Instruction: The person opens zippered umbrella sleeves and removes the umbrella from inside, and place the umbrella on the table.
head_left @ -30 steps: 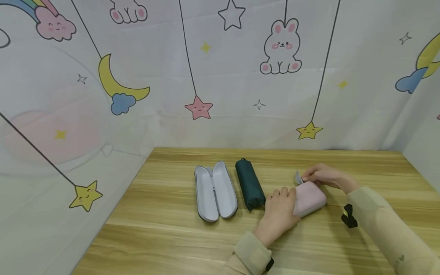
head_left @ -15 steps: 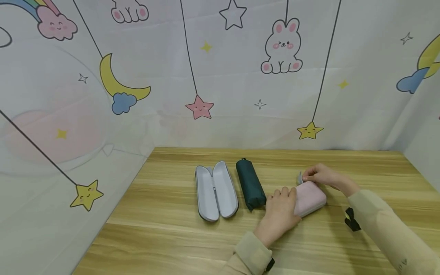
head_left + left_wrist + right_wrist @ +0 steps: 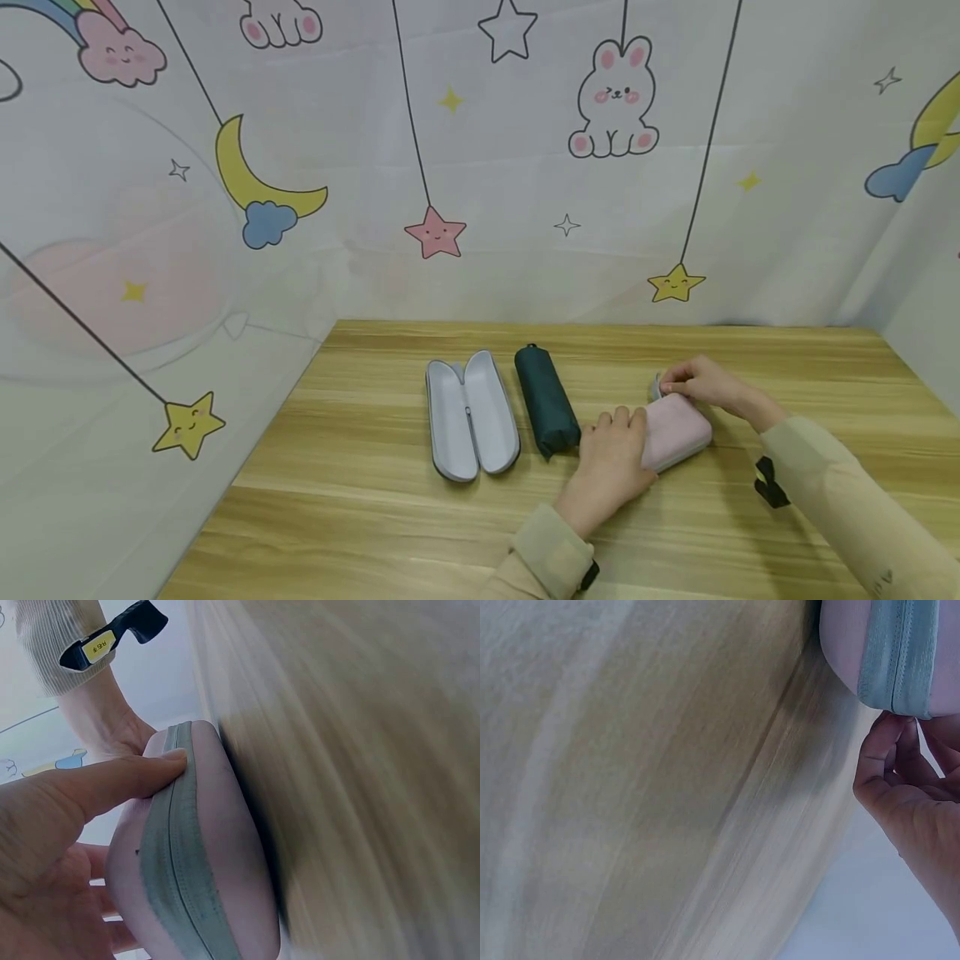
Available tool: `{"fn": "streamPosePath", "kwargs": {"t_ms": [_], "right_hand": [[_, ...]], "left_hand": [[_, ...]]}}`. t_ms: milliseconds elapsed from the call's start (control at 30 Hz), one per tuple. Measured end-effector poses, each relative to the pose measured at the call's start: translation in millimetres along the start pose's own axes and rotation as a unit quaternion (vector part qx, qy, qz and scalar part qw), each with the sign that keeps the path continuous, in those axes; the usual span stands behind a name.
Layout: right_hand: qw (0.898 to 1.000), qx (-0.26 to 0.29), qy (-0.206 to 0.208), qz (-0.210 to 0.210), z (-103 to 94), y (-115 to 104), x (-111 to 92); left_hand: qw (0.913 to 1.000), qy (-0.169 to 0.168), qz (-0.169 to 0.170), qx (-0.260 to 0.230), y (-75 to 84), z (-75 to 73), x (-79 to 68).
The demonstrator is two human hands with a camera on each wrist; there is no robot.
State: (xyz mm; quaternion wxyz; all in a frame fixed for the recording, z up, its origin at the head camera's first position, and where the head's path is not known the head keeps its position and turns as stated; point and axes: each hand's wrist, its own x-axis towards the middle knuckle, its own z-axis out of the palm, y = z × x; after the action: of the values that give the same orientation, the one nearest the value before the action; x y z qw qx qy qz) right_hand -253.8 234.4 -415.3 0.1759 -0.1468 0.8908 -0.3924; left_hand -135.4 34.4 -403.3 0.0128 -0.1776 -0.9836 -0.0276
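Observation:
A pink zip case [image 3: 672, 432] with a grey zipper band [image 3: 176, 832] lies at the right of the table. My left hand [image 3: 612, 458] grips its near left end, the thumb on the zipper band and the fingers over the far side. At the case's far edge my right hand [image 3: 707, 385] pinches at a small grey tab [image 3: 657, 387] sticking out behind it. In the right wrist view, thumb and fingertips meet just below the end of the zipper band [image 3: 900, 664]; the fingers hide exactly what lies between them.
Left of the case lies a dark green folded umbrella [image 3: 546, 402] in its sleeve. Further left, a glasses case [image 3: 472, 417] with a pale grey lining lies spread open. A printed cloth backdrop [image 3: 517, 183] rises behind the wooden table [image 3: 337, 533].
The grey tab has shifted slightly right towards my right fingers. The right forearm has turned a little; my left hand and the case keep their place.

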Motion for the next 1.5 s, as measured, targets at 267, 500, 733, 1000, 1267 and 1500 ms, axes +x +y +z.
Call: {"fn": "streamPosePath", "kwargs": {"t_ms": [267, 500, 733, 1000, 1267, 1500], "right_hand": [[1.000, -0.006, 0.008, -0.009, 0.8, 0.9, -0.4], [0.999, -0.026, 0.025, -0.015, 2.3, -1.9, -2.2], [0.998, -0.042, 0.035, -0.018, 2.2, -1.4, -3.9], [0.998, -0.054, 0.043, -0.014, -2.0, 2.1, -9.2], [0.995, -0.077, 0.053, -0.021, -2.6, 0.2, -11.3], [0.977, -0.175, 0.064, -0.104, -0.3, 1.1, -11.8]], "left_hand": [[1.0000, -0.006, -0.004, -0.006, 0.3, -0.4, 0.2], [0.9999, -0.007, -0.006, -0.007, 0.8, -0.3, 0.4], [0.9999, -0.007, -0.007, -0.007, 0.9, -0.1, 0.3], [0.9999, -0.008, -0.006, -0.005, 0.3, -0.8, 0.0], [0.9998, -0.006, -0.009, -0.016, 0.1, -1.4, 0.7], [0.9997, -0.007, -0.012, -0.019, 0.6, -1.3, 0.2]]}}
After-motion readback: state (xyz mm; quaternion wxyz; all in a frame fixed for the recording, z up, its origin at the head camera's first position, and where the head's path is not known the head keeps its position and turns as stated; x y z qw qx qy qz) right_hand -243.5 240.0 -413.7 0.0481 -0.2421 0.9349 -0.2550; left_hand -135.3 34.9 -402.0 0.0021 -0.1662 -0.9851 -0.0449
